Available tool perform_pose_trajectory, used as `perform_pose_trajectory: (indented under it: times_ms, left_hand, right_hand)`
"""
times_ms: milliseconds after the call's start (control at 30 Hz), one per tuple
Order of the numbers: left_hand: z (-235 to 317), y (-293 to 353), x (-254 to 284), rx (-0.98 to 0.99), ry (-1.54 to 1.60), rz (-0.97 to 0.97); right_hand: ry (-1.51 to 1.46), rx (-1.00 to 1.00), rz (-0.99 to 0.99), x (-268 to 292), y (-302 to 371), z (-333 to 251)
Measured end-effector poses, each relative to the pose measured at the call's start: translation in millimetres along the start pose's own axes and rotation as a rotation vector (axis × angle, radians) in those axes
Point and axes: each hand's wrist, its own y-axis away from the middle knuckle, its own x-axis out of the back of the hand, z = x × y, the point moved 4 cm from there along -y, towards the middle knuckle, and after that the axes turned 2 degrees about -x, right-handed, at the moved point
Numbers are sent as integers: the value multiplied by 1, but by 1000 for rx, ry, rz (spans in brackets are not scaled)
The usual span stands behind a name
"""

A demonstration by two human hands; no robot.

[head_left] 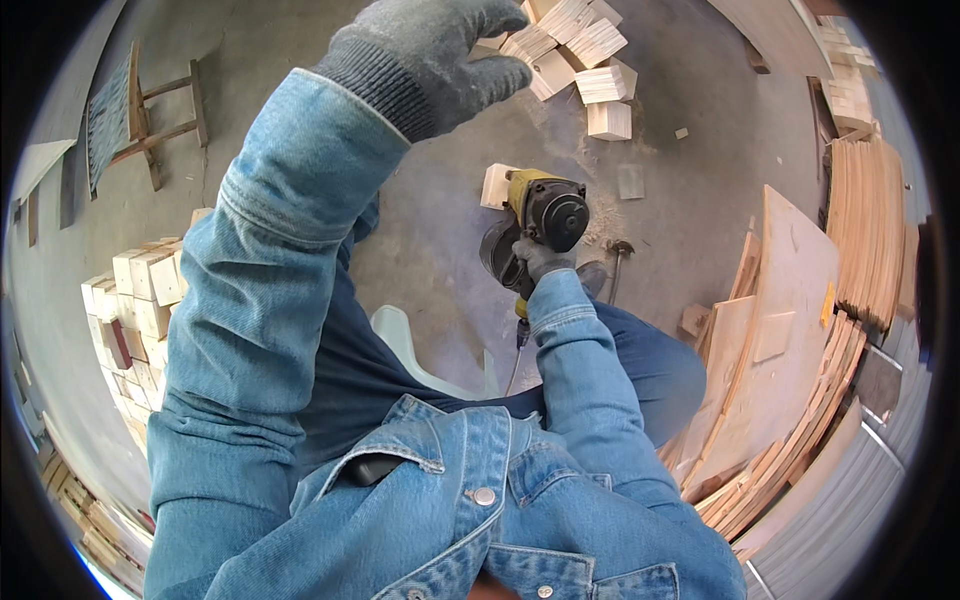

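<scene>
My right hand (545,259), in a dark grey glove, is closed round the handle of a yellow and black coil nail gun (556,212). An air hose (520,350) trails from the gun's lower end. Just beyond the gun a pale wooden block (495,187) rests on the concrete floor, partly hidden by it; I cannot tell if they touch. My gloved left hand (430,65) is raised at the upper edge, thumb and fingers apart, with nothing visible in it. It is nearest to a heap of wooden blocks (604,84) on the floor.
A hammer (620,248) is right of the gun, near my foot. Stacked blocks (145,275) rise at my left. Plywood sheets (775,320) and thin boards (865,225) lean and pile up at right. A wooden frame (150,125) stands far left. Between my legs shows a pale green seat (395,330).
</scene>
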Motion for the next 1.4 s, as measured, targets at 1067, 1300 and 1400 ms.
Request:
perform_pose_trajectory:
  times_ms: [1067,1300,1400]
  left_hand:
    - [20,-19,-71,101,-248,-399]
    - [-16,-10,-148,268,-285,-680]
    - [-26,-6,-194,280,-314,-810]
  right_hand:
    - [110,-745,-448,-14,45,148]
    - [536,-591,-517,-2,34,124]
    - [636,-491,-617,-22,30,163]
